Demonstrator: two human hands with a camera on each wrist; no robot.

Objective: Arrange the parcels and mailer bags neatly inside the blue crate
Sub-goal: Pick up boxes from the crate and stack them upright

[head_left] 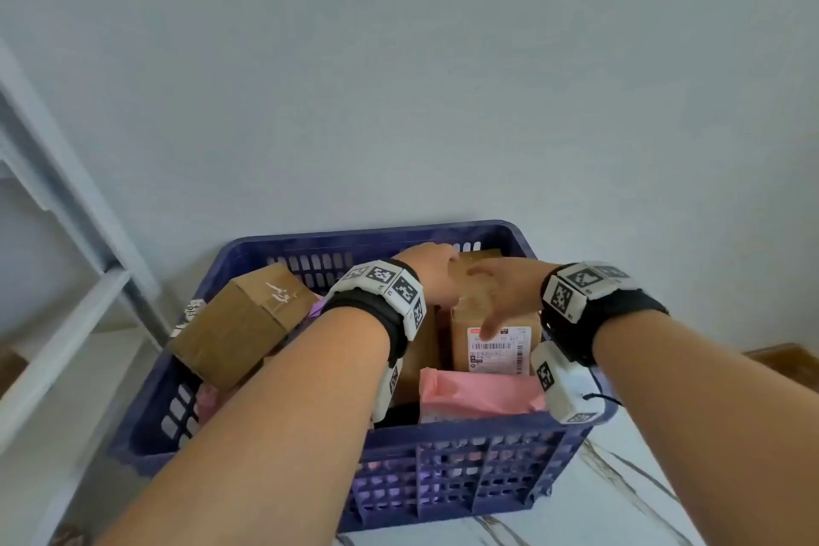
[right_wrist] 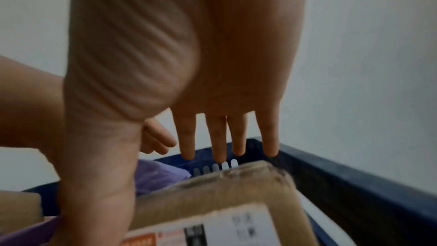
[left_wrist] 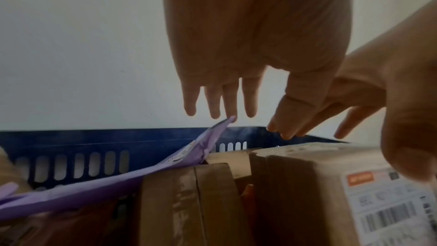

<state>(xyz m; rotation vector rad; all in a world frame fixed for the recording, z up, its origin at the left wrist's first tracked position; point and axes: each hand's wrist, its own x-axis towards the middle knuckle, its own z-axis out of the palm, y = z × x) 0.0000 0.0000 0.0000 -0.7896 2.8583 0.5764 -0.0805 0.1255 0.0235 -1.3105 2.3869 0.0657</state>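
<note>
Pink mailer bag (head_left: 478, 392) flat, lengthwise along blue crate (head_left: 465, 483) near wall.

The blue crate (head_left: 443, 474) is packed nearly full: a labelled carton (head_left: 496, 341) stands at the right, and a pink mailer (head_left: 478, 395) fills the near side. A brown box (head_left: 239, 324) rides over the left rim. Open air lies above the far wall, near the purple mailer (left_wrist: 118, 184).
</note>
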